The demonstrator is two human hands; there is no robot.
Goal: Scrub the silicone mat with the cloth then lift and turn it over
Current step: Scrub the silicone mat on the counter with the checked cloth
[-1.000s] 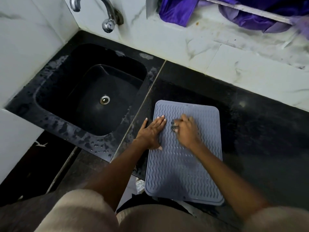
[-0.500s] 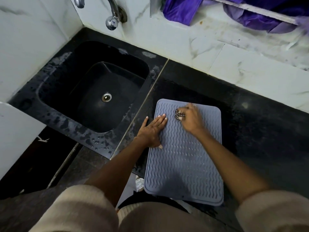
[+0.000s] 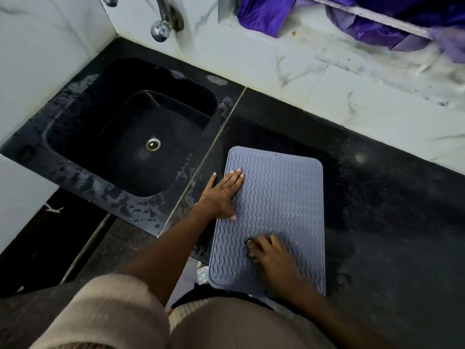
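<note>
keep the left hand (image 3: 222, 193) flat, fingers together, pinning the silicone mat (image 3: 279, 197) — the right hand (image 3: 273, 255), clenched on a small dark cloth (image 3: 249, 248), should scrub along the ridges.

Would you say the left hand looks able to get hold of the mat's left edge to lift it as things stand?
Probably yes. The left hand lies flat on the mat right at its left edge, with its thumb on bare counter beside it. Nothing lies on or against that edge.
</note>
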